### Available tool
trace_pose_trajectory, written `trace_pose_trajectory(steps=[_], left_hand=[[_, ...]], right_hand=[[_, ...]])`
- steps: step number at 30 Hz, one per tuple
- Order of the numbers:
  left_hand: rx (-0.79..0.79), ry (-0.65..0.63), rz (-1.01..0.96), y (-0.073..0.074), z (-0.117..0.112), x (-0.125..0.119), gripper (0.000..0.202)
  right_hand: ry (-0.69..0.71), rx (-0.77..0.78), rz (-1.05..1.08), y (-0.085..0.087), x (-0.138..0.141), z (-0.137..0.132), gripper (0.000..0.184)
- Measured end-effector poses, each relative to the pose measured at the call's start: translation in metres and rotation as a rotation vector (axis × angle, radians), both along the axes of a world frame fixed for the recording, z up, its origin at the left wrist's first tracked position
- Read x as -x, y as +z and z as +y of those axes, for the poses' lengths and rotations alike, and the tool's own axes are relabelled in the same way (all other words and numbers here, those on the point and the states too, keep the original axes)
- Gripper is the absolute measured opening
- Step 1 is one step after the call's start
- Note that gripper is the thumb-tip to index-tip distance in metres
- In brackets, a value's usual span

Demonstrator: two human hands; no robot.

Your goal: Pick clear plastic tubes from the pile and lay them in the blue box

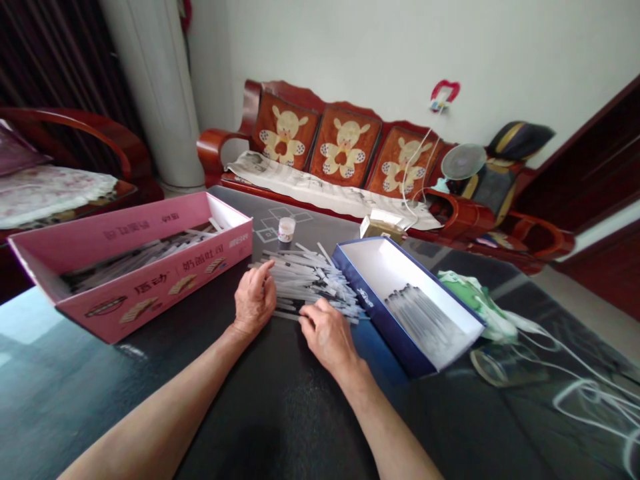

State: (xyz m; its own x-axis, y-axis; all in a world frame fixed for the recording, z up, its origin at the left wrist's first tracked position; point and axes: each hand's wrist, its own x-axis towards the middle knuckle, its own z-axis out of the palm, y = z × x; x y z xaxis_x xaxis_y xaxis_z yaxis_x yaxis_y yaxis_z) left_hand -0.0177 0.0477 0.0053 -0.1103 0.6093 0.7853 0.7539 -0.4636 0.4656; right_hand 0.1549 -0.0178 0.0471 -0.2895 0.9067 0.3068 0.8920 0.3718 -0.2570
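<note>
White sticks (300, 277) crisscross loosely by the left hand (255, 297) and right hand (330, 333), whose grips I cannot tell, so a hasty push could topple the far jar (287, 230).

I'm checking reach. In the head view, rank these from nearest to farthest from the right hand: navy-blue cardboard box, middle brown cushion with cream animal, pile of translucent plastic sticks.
From the right hand:
1. Pile of translucent plastic sticks, immediately ahead.
2. Navy-blue cardboard box, just to its right.
3. Middle brown cushion, on the sofa beyond.
</note>
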Motion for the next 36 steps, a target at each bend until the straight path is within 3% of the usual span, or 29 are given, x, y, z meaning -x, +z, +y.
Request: trace_pose_trajectory(steps=[5,12,17,21,26,30,33,36], left_hand=[[0.008,-0.02,-0.008,0.001,0.0,-0.002,0.031],[0.023,-0.037,-0.089,0.008,-0.007,-0.004,0.013],[0.215,-0.086,-0.115,0.01,-0.011,-0.006,0.03],[0.332,-0.163,-0.167,0.008,-0.011,-0.008,0.037],[0.399,-0.238,-0.465,0.01,-0.006,-0.007,0.034],[0.414,-0.312,-0.808,0.013,0.002,-0.005,0.029],[0.495,-0.43,-1.022,0.014,0.006,-0.003,0.03],[0.584,-0.55,-1.098,0.017,0.004,-0.004,0.029]], right_hand=[[-0.037,0.006,-0.042,-0.023,0.01,0.003,0.012],[-0.081,-0.024,0.068,-0.014,0.0,0.005,0.01],[-0.182,-0.058,0.267,-0.009,0.0,0.004,0.01],[-0.125,-0.047,0.334,-0.014,0.016,-0.001,0.008],[-0.038,-0.1,0.406,-0.012,0.004,0.008,0.018],[-0.145,-0.259,0.468,-0.005,-0.036,0.023,0.021],[-0.152,-0.194,0.426,-0.002,-0.057,0.025,0.018],[-0.097,-0.053,0.314,-0.003,-0.061,0.018,0.013]])
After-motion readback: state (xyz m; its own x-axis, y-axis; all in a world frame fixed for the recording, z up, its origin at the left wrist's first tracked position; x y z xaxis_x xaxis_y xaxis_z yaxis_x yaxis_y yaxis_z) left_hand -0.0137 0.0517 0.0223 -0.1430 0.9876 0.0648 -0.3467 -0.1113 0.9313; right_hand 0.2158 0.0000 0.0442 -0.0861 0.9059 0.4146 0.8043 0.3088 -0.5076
